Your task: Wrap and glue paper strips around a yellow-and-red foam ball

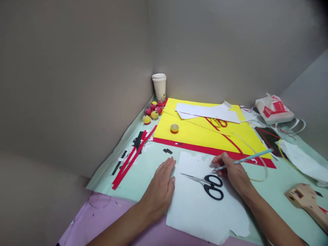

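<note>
My right hand [232, 171] grips a light blue pencil [252, 156], its tip down near the top right of a white sheet of paper [189, 208]. The sheet has a torn or cut lower right edge. Flat beside the sheet's left edge rests my left hand [162, 184], fingers stretched out and holding nothing. Between my hands a pair of scissors [207, 184] with black handles lies on the paper, blades pointing left and nearly closed.
Beyond the paper lies a yellow sheet [189, 136] with red edging, bearing white paper pieces [205, 110] and a tape roll [174, 128]. Red strips [133, 160] and small red and yellow balls [153, 111] are left, a cup [159, 87] behind. A beige tool [302, 196] lies right.
</note>
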The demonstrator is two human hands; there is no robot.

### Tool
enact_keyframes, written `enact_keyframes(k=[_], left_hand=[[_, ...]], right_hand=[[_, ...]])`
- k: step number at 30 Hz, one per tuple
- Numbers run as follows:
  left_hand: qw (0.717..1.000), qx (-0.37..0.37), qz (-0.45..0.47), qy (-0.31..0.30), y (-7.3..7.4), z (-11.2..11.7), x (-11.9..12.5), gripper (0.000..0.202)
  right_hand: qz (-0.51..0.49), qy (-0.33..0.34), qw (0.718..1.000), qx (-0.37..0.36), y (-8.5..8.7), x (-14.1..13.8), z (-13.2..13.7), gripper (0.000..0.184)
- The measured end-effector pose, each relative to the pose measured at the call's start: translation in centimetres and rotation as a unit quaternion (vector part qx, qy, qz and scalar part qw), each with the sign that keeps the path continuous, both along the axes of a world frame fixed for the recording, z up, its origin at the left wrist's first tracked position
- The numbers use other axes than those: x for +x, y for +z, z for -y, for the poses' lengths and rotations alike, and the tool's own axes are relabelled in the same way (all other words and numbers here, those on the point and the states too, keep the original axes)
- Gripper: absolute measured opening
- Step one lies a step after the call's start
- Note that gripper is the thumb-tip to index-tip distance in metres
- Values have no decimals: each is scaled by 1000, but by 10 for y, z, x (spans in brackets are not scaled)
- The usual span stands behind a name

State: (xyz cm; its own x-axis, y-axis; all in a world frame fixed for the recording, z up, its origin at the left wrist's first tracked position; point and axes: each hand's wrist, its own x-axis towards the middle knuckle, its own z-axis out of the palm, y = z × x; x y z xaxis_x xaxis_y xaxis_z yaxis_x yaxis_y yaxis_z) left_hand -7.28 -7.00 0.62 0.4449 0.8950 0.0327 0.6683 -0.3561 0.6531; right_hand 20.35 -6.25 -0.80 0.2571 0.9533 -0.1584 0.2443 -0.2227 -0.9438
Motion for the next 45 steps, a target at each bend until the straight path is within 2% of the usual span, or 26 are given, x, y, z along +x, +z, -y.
enact_keyframes(k=[3,8,15,22,25,29,33,34,37,41,43,45], left_hand=[[999,34,-13,-8,-1,-5,-2,52],[998,27,-6,56,4,-9,-13,51],[999,30,-15,-1,-18,2,-13,54],[997,18,-58,40,-8,-36,-31,55],[995,34,-52,84,0,-47,-40,54],[994,43,-5,104,8,-33,-37,54],[1000,23,13,13,2,-12,-23,55],[1000,16,7,7,0,-12,-22,54],[999,-5,-7,35,2,-23,-27,54],[994,-6,11,110,18,-34,-39,53],[995,20,28,91,20,-25,-37,53],[998,28,33,47,13,-12,-32,55]], right_hand=[[3,-5,1000,-1,1,0,0,61],[5,1,1000,9,1,1,0,61],[12,6,1000,17,2,1,0,61],[13,3,1000,12,4,0,1,61],[18,1,1000,8,5,-1,1,61],[15,2,1000,12,4,0,1,61],[21,2,1000,20,2,1,0,62],[21,1,1000,20,2,1,0,62],[19,3,1000,14,4,0,0,61],[10,8,1000,12,4,0,0,60],[7,12,1000,16,3,1,0,60],[8,12,1000,15,1,2,1,60]])
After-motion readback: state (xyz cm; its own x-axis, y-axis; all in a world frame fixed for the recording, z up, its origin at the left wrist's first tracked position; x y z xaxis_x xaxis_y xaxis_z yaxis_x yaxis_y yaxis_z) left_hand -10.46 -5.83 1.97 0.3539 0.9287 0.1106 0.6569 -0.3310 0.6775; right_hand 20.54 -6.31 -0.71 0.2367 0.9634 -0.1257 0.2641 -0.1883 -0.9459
